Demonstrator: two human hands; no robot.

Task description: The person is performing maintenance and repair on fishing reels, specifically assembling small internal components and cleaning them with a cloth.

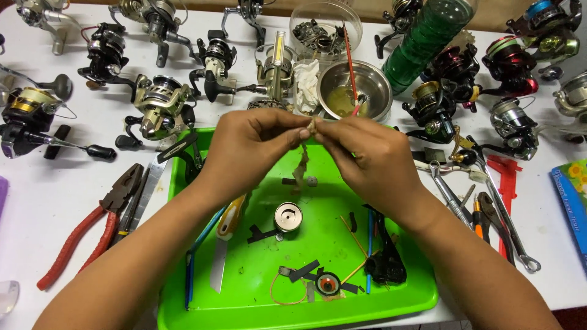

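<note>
Grip: left hand [254, 143] and right hand [367, 156] both pinched shut on one small tan part [310, 126], fingertips meeting above green tray [183, 293] on white worktop [55, 201]. Part sits between hands, equally near; a frayed strip [299, 168] hangs straight down from it.

Your left hand [247, 143] and right hand [367, 159] meet over the far half of the tray [183, 305], fingers [302, 131] pinching a small scrap [312, 126], a strip of it hanging below. Directly under the fingers, in the tray: a spool [287, 217]. Nearer you, a round part [328, 284]. Knife [223, 247] under your left wrist, a reel body [385, 263] under your right. Just beyond the fingers on the bench [36, 201]: bowl [354, 88] with a brush [350, 67] in it, a clear tub [324, 27] behind it. Pliers [92, 226] left of the tray, wrenches [483, 208] right. Reels [159, 110] line the bench's far side.
</note>
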